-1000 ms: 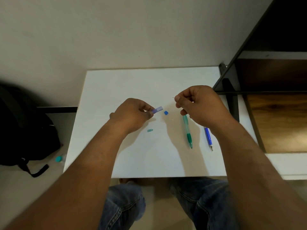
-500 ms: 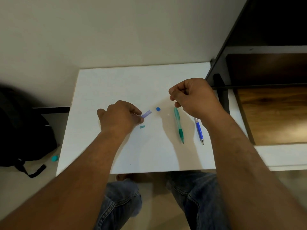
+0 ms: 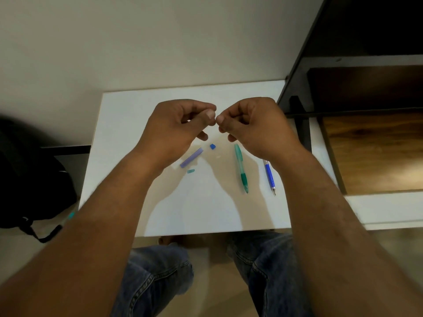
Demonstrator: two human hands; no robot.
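My left hand (image 3: 176, 126) and right hand (image 3: 254, 126) are curled, pinching tip to tip; what's between them, I cannot tell; the purple barrel (image 3: 191, 158) lies just beneath my left hand, slanting toward the right one

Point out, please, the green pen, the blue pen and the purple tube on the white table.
green pen (image 3: 240, 166): head view, middle of its clear barrel.
blue pen (image 3: 269, 176): head view, its blue barrel.
purple tube (image 3: 191, 158): head view, middle of its length.
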